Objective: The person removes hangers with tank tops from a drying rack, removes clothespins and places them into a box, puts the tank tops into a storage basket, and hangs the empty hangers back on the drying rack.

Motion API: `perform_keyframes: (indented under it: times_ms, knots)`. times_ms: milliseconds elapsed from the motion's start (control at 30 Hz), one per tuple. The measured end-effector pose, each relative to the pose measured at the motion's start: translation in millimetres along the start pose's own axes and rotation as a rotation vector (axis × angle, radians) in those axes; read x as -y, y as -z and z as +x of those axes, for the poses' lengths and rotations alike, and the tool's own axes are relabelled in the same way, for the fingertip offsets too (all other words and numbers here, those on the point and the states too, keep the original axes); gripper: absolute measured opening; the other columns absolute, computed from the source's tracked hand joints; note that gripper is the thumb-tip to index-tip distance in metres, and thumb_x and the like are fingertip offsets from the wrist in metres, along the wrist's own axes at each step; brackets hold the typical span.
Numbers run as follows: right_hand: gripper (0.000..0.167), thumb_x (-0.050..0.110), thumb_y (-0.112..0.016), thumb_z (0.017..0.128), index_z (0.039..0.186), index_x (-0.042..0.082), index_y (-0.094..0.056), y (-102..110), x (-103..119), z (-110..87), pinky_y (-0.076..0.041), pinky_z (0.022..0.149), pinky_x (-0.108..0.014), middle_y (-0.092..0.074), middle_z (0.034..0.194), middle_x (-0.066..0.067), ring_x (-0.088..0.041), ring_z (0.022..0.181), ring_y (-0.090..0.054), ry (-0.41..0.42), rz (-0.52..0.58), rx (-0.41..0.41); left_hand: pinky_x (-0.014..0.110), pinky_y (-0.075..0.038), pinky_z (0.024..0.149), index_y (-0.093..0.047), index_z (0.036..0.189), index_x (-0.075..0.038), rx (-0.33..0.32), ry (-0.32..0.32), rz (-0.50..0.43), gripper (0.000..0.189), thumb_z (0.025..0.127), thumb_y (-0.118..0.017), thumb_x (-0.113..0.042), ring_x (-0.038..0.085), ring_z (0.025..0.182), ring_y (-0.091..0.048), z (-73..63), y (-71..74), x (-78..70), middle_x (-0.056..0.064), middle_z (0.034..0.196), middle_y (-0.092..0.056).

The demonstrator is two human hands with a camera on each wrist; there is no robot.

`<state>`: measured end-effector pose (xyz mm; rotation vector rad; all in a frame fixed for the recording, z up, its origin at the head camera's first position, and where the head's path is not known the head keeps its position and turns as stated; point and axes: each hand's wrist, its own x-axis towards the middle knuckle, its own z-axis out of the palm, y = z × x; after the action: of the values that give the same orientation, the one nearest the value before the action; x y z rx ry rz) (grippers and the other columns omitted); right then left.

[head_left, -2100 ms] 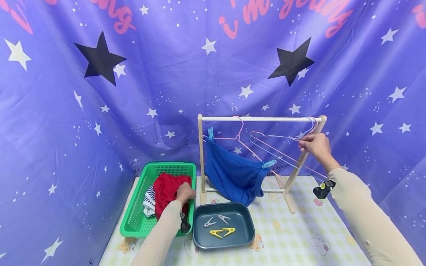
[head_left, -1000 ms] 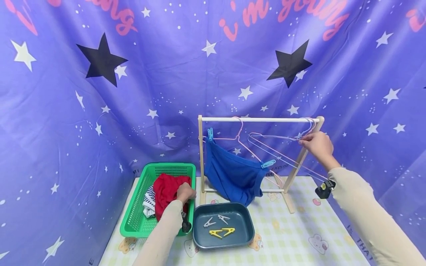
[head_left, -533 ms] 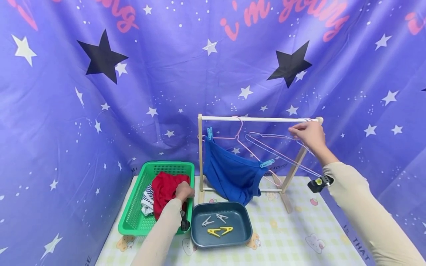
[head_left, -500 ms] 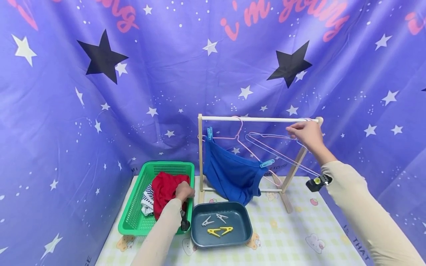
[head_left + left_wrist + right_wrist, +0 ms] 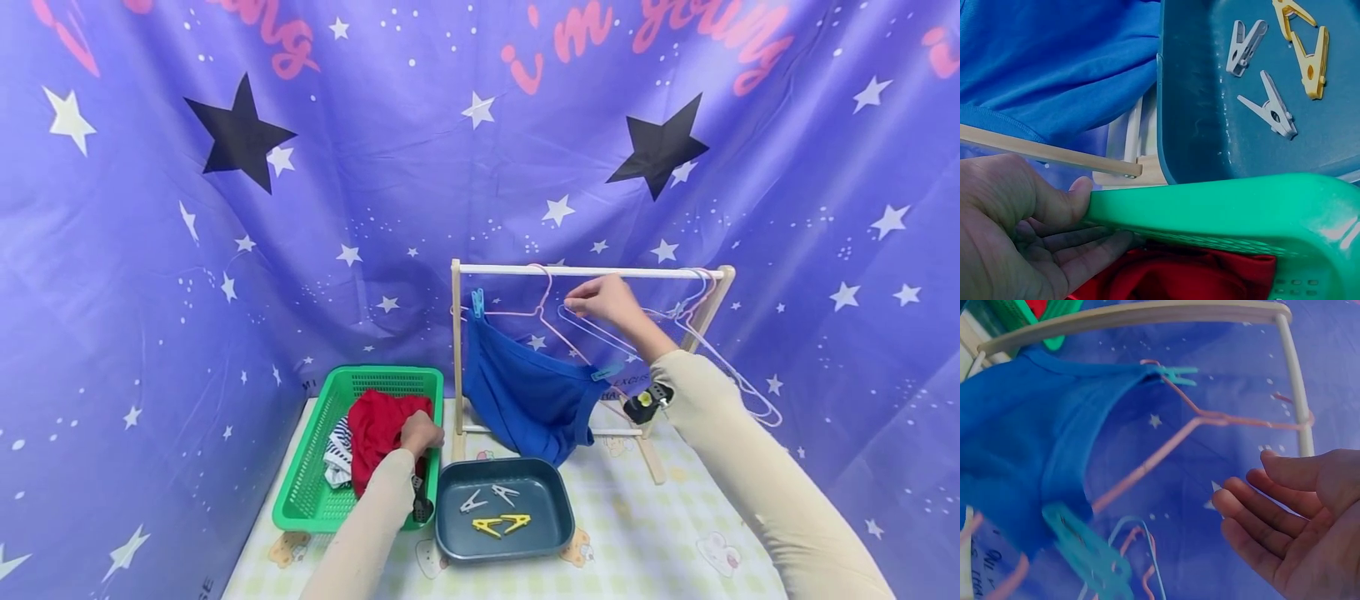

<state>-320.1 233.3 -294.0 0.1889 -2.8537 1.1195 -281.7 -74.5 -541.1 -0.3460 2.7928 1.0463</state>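
My left hand (image 5: 422,433) holds the right rim of a green basket (image 5: 1210,203), thumb outside and fingers inside. A red cloth (image 5: 375,425) and a striped cloth (image 5: 339,454) lie in it. My right hand (image 5: 607,300) holds nothing, fingers loosely bent, beside a pink hanger (image 5: 1147,465) near its hook in the right wrist view. From this hanger hangs a blue garment (image 5: 525,383) shaped like briefs, fixed by two light blue clothespins (image 5: 477,303). It slants, lower on the right. Further right, two thin hangers (image 5: 757,408) hang together, partly hidden by my right arm.
A wooden rack (image 5: 457,358) with a white rail (image 5: 495,269) stands at the back of the table. In front of it, a dark blue tray (image 5: 555,537) touches or nearly touches the basket, holding grey and yellow clothespins (image 5: 514,522). A purple curtain (image 5: 420,167) encloses the back and sides.
My right hand has left the two hangers at the rail's right end and moved left to the pink hanger. Those hangers have swung round. My left hand has stayed on the basket rim.
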Motion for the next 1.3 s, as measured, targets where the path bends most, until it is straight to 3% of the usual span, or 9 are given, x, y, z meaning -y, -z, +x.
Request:
perform_keyframes:
  times_ms: [100,267,367,500,600,833,1133,1300]
  knots:
    - [0.032,0.018,-0.071,0.096,0.117,-0.006,-0.073,-13,1,5.4,-0.056,0.095,-0.047,-0.075,0.108,-0.024,-0.032,0.094,-0.076,0.008,-0.025,0.032,0.032,-0.055,0.050,-0.057,0.069,-0.003,-0.001,0.002,0.002,0.018,0.076,-0.073,-0.002,0.024,0.061,-0.060,-1.2,-0.2,-0.3,0.014,0.073,-0.060]
    - [0.030,0.013,-0.071,0.096,0.119,-0.006,-0.072,-29,-3,12.6,-0.056,0.097,-0.050,-0.074,0.111,-0.025,-0.035,0.101,-0.073,0.002,-0.024,0.068,0.031,-0.052,0.049,-0.057,0.069,-0.002,0.005,0.003,0.004,0.019,0.076,-0.074,-0.002,0.024,0.060,-0.057,-2.4,-0.7,-0.6,0.013,0.070,-0.059]
    - [0.030,0.010,-0.073,0.094,0.119,-0.007,-0.072,-36,-7,16.9,-0.056,0.097,-0.047,-0.073,0.113,-0.024,-0.028,0.097,-0.074,0.001,0.006,0.092,0.031,-0.053,0.049,-0.058,0.070,-0.002,0.003,0.004,0.013,0.017,0.076,-0.074,-0.003,0.024,0.060,-0.058,-2.0,-1.6,0.0,0.013,0.072,-0.060]
    - [0.032,0.008,-0.074,0.092,0.119,-0.009,-0.070,-44,-13,21.3,-0.059,0.092,-0.042,-0.074,0.111,-0.023,-0.008,0.079,-0.071,0.002,0.073,0.115,0.032,-0.056,0.051,-0.058,0.071,-0.002,0.000,0.006,0.007,0.018,0.076,-0.075,-0.003,0.024,0.059,-0.061,-1.4,-2.3,1.1,0.014,0.072,-0.061]
    - [0.032,0.007,-0.074,0.092,0.119,-0.010,-0.070,-48,-16,23.0,-0.061,0.086,-0.040,-0.075,0.108,-0.024,-0.002,0.072,-0.068,-0.001,0.148,0.114,0.033,-0.057,0.051,-0.059,0.070,-0.002,0.004,0.010,-0.003,0.018,0.076,-0.076,-0.003,0.024,0.058,-0.062,-1.7,-1.9,1.4,0.013,0.071,-0.061]
    - [0.031,0.008,-0.073,0.093,0.117,-0.012,-0.070,-55,-15,23.3,-0.061,0.071,-0.027,-0.074,0.108,-0.026,-0.015,0.075,-0.076,-0.022,0.236,0.104,0.032,-0.055,0.050,-0.059,0.071,-0.001,0.014,0.005,-0.003,0.017,0.077,-0.076,-0.002,0.023,0.058,-0.061,-1.7,-0.9,-0.3,0.013,0.072,-0.061]
    - [0.023,0.005,-0.071,0.094,0.107,-0.014,-0.073,-58,-5,21.7,-0.063,0.074,-0.034,-0.076,0.095,-0.025,-0.027,0.078,-0.078,0.013,0.173,0.057,0.031,-0.056,0.048,-0.059,0.070,-0.002,0.009,0.023,0.007,0.020,0.076,-0.078,-0.002,0.024,0.055,-0.064,1.2,0.0,-1.2,0.013,0.072,-0.061]
    - [0.021,0.006,-0.072,0.094,0.103,-0.013,-0.074,-59,-3,21.4,-0.063,0.069,-0.030,-0.076,0.092,-0.025,-0.030,0.080,-0.078,0.024,0.154,0.043,0.032,-0.057,0.050,-0.061,0.071,-0.001,0.010,0.029,0.004,0.019,0.076,-0.079,-0.003,0.024,0.058,-0.065,1.4,0.8,-0.1,0.013,0.074,-0.063]
